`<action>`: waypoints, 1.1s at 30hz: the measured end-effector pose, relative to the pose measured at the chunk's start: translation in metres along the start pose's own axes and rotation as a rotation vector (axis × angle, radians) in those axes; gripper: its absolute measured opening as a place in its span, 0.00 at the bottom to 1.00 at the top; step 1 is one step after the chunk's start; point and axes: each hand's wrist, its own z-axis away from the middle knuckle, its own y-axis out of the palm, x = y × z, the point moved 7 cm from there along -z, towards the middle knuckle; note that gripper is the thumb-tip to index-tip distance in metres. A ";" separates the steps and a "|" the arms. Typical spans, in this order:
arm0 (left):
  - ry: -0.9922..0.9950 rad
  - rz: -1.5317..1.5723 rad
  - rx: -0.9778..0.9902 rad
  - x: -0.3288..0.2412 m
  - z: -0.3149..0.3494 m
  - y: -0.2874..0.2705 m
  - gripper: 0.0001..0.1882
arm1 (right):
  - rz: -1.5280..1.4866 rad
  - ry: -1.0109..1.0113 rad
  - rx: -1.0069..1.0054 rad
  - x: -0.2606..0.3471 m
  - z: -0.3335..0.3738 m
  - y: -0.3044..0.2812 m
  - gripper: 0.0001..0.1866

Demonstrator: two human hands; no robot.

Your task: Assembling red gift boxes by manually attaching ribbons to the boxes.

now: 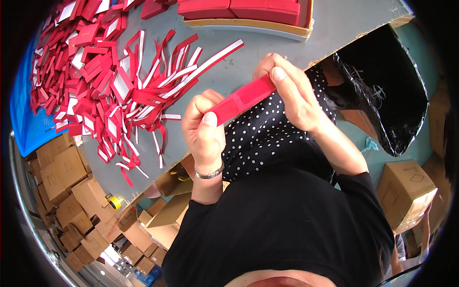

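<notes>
Both of my hands hold a long, narrow red box [243, 100] above the front edge of the grey table. It slants up to the right, and a seam or overlapping band crosses its middle. My left hand [204, 128] pinches the lower left end, thumb on the face and fingers curled behind. At the upper right end, my right hand [291, 93] grips with its thumb along the edge and fingers bent behind. Left of my hands, red-and-white strips [165, 91] lie in a loose tangle beside a heap of small red box pieces [88, 71].
A shallow cardboard tray [258, 30] of red boxes stands at the far edge. A blue plastic crate [21, 107] borders the heap. To the right hangs an open black plastic bag [406, 91]. Cartons [64, 172] crowd the lower left. Another person's arm [425, 229] touches a carton [406, 191].
</notes>
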 end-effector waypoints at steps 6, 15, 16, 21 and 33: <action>-0.079 -0.028 -0.048 0.006 0.006 0.001 0.13 | 0.000 -0.096 -0.017 -0.004 0.003 0.008 0.10; -0.030 -0.039 -0.198 0.011 0.006 0.007 0.17 | 0.089 -0.196 -0.015 0.014 0.011 0.011 0.10; -0.063 -0.067 -0.215 0.014 0.007 0.005 0.18 | 0.086 -0.198 0.028 0.011 0.013 0.012 0.09; -0.119 -0.142 -0.057 0.009 0.006 0.007 0.21 | -0.018 0.134 0.422 0.018 0.013 0.009 0.14; -0.295 0.081 0.045 0.047 -0.015 -0.012 0.26 | 0.401 -0.111 -0.328 0.029 -0.192 -0.204 0.15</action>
